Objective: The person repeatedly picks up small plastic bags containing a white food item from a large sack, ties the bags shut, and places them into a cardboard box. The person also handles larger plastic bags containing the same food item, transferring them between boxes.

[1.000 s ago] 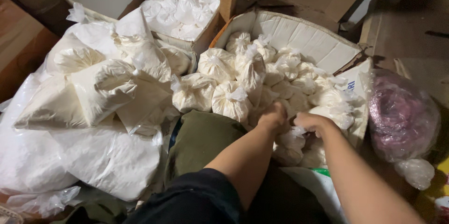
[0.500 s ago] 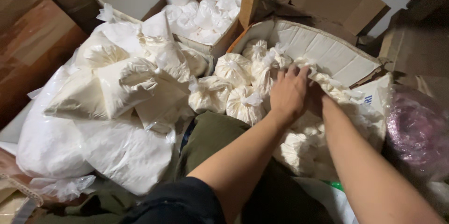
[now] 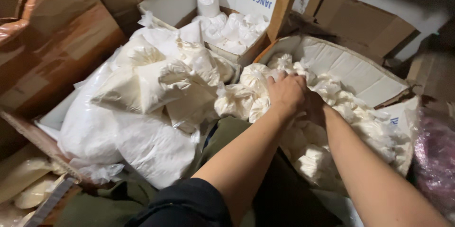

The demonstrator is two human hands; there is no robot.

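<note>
Here we see two hands in one cardboard box [image 3: 360, 73]: left hand [image 3: 286, 92] clutching a tied white bag [image 3: 258, 106] near its left edge; right hand [image 3: 316, 108] hidden, grip unclear. Bags beyond counting.

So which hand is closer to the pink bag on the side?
The right hand. It sits low in the box of small white bags, on the side toward the pink bag. The left hand lies over it, farther away.
</note>
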